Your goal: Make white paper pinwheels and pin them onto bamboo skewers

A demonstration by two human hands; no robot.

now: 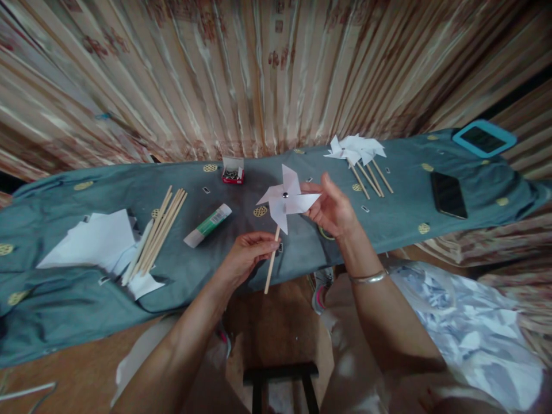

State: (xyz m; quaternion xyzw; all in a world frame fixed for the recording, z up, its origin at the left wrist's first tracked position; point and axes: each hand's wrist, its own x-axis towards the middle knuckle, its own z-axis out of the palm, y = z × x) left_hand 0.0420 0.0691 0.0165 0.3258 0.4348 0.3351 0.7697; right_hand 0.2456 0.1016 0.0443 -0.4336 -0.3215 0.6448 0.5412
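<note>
Centrally, I see the pinwheel (285, 195) over the tabletop (401, 213), the left hand's (246, 256) fingers pinched on its stick (271, 269), the right hand's (334, 211) loosely parted, thumb raised, at its right blade (305, 202).

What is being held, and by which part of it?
A white pinwheel: the left hand pinches its stick below the blades; the right hand is at one blade, its grip unclear.

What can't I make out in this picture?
In the head view:
Right hand: some fingertips hidden behind the white paper pinwheel.
Yellow-green curved object: partly covered by the right hand.
Green-and-white cylindrical tube: print too small and blurred.
Thin white strip: cut off by the left edge.
</note>
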